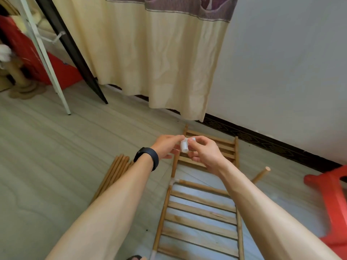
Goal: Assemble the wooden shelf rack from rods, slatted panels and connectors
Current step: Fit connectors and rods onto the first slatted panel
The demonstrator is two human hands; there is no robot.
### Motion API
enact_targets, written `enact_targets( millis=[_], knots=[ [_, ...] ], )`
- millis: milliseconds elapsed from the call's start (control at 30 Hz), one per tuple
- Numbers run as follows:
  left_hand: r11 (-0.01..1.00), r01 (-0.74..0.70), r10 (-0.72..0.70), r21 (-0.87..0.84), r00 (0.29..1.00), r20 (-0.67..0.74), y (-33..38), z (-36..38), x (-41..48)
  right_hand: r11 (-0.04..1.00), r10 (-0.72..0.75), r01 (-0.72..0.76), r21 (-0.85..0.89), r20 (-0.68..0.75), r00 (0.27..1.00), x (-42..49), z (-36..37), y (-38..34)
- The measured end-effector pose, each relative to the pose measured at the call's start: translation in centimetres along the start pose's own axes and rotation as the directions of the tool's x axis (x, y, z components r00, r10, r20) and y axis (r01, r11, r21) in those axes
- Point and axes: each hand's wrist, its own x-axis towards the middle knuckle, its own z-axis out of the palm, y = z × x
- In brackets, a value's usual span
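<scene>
Slatted rack (201,212) lies flat on floor (56,147). Bundle of rods (112,175) left of rack; one loose rod (261,175) right of it. Above rack's far end, left hand (167,147) and right hand (204,152) hold white connector (184,145), fingers (191,140) of both pinched on it.

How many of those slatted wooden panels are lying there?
2. The near panel lies at the bottom of the picture. The far panel lies beyond it, closer to the wall, and is partly hidden. Others may lie out of view.

white plastic connector (184,145), wooden slatted panels (201,212)
</scene>
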Motion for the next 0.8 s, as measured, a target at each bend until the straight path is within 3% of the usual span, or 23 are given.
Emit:
enact_targets(
  millis=[167, 367, 800],
  knots=[
    [0.997, -0.069, 0.057, -0.041, 0.966, -0.252, -1.0, -0.1, 2.4, 0.997, 0.05, -0.045, 0.061, -0.073, 0.996, 2.0, 0.5, 0.8],
    [0.996, 0.044, -0.051, -0.071, 0.995, -0.088, -2.3, -0.6, 2.7, 0.994, 0.11, -0.11, 0.005, -0.062, 0.992, 3.2, 1.3, 2.6],
    [0.998, -0.039, 0.034, -0.045, 0.992, -0.119, -3.1, -0.3, 3.6, 0.998, 0.053, -0.055, -0.02, -0.093, 0.994, 3.7, 1.6, 2.9]
  ],
)
